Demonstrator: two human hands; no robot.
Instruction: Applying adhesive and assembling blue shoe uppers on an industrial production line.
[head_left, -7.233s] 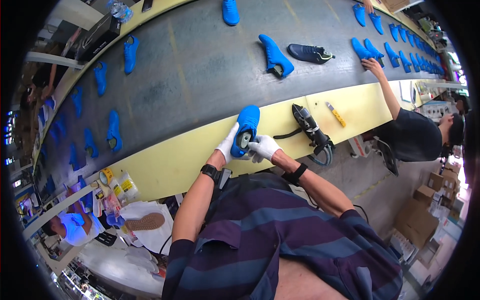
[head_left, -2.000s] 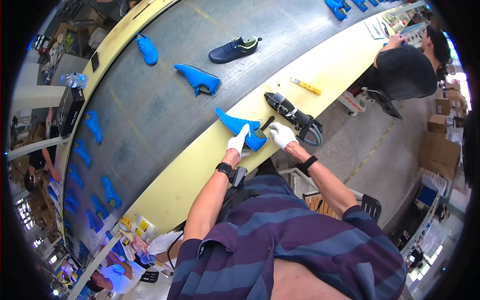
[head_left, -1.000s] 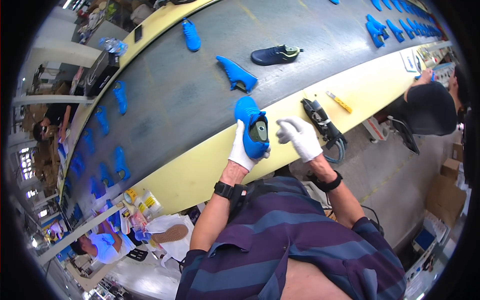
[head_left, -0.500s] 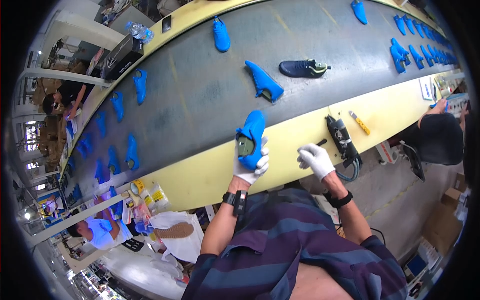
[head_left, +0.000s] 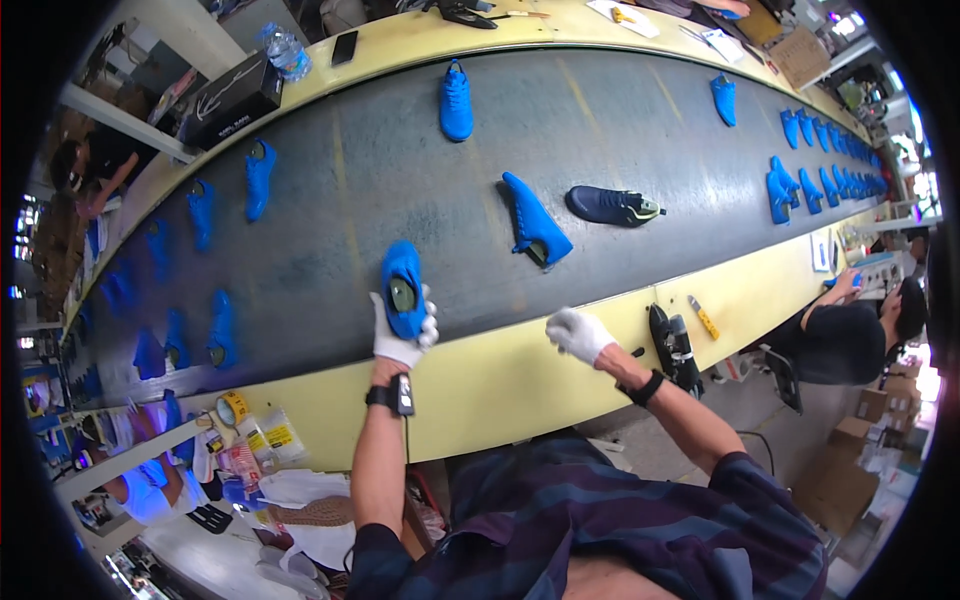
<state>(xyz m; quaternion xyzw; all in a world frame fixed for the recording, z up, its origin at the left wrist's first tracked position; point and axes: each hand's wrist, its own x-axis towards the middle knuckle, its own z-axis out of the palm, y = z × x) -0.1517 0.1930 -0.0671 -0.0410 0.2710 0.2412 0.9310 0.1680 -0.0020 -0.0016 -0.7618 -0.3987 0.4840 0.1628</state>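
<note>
My left hand point(head_left: 402, 345), in a white glove, is closed around a blue shoe point(head_left: 404, 262). The shoe's toe points away from me and its opening, with an olive-green inside, faces up. It is held above the near edge of the grey belt point(head_left: 330, 240). To its right, my gloved right hand point(head_left: 580, 336) hovers over the pale yellow ledge with its fingers curled; whatever they may hold is hidden. Farther up the belt, a blue shoe point(head_left: 536, 226) lies beside a dark navy shoe point(head_left: 606, 206). Another blue shoe point(head_left: 456, 105) sits near the far side.
Rows of blue shoes point(head_left: 820, 185) stand at the right end of the belt, several more point(head_left: 220, 330) at the left. On the near ledge point(head_left: 480, 400) lie a black tool point(head_left: 676, 345) and a yellow cutter knife point(head_left: 704, 317). A co-worker point(head_left: 850, 335) sits to the right.
My left hand has carried the blue shoe leftward and outward to the belt's edge. My right hand has moved left, away from the black tool, with its fingers more curled. The view has shifted.
</note>
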